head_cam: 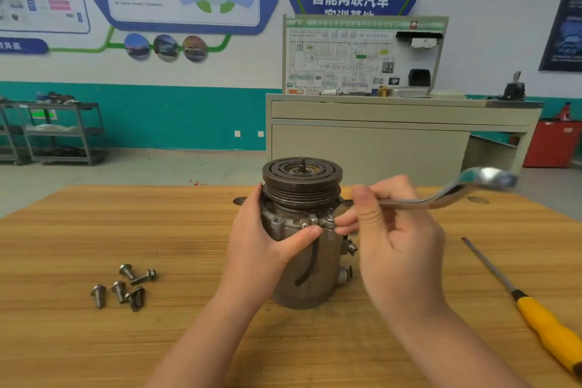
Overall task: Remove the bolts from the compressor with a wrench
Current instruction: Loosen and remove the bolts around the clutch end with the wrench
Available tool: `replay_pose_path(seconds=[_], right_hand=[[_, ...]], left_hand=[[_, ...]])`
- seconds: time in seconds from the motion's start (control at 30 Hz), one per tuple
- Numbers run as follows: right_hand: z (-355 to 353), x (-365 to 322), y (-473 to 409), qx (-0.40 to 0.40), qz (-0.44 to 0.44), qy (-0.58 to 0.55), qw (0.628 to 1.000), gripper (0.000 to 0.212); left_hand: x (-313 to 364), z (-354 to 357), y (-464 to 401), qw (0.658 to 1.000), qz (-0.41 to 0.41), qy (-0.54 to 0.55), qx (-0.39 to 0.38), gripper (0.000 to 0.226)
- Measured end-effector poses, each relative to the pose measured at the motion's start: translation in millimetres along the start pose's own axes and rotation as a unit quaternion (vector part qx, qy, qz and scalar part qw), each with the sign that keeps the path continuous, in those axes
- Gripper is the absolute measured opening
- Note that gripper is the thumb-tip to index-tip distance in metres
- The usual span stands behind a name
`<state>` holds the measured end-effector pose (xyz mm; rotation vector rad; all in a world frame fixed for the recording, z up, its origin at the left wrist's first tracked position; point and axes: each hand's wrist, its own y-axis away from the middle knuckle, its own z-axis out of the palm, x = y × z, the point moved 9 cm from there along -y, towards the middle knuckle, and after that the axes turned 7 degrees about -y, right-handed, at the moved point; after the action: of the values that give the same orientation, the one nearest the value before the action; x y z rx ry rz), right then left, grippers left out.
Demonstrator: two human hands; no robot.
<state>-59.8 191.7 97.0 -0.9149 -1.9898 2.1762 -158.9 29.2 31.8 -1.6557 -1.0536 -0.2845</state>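
A grey metal compressor [302, 264] stands upright on the wooden table [94, 224], its dark grooved pulley [302, 178] on top. My left hand [267, 230] wraps around its left side, thumb across the front below the flange. My right hand [393, 230] holds a silver wrench [453, 192] whose shaft runs to the right and looks blurred; its near end sits by a bolt [330, 220] on the flange, partly hidden by my fingers. Several removed bolts [126, 288] lie loose on the table to the left.
A screwdriver with a yellow handle [535, 318] lies on the table at the right. Behind the table stand a beige cabinet with a wiring display board [362, 57], a grey trolley [63, 132] at the left and a red container [554, 142] at the right.
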Motion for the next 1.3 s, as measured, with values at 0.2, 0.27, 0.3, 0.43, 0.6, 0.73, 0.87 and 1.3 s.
replay_pose_path(seconds=[0.2,0.27,0.3,0.43,0.6,0.73,0.87,1.3], right_hand=[[32,-30,25,-0.077,-0.176,0.162,0.968,0.030],[11,-9,29,-0.013,-0.072,0.035,0.997,0.034],[-2,7,28,0.039,0.007,-0.065,0.997,0.027],[-13,93,25,0.191,0.359,-0.388,0.827,0.024],[-7,113,-5,0.188,0.405,-0.457,0.769,0.032],[-26,76,-26,0.145,0.213,-0.334,0.907,0.028],[-24,54,-18,0.107,0.128,-0.245,0.955,0.023],[-28,41,-24,0.116,0.121,-0.270,0.948,0.031]], left_hand=[[0,1,-6,1.000,-0.011,0.002,0.000,0.067],[0,0,-2,1.000,-0.005,0.001,0.005,0.081],[-1,0,1,1.000,-0.004,0.001,0.004,0.080],[3,-1,-1,1.000,-0.002,0.003,-0.009,0.068],[3,-1,-1,1.000,0.001,0.004,-0.013,0.072],[2,0,-2,1.000,0.004,0.006,-0.010,0.078],[2,0,-3,1.000,0.004,-0.002,-0.012,0.080],[1,0,-1,1.000,-0.004,-0.004,-0.018,0.079]])
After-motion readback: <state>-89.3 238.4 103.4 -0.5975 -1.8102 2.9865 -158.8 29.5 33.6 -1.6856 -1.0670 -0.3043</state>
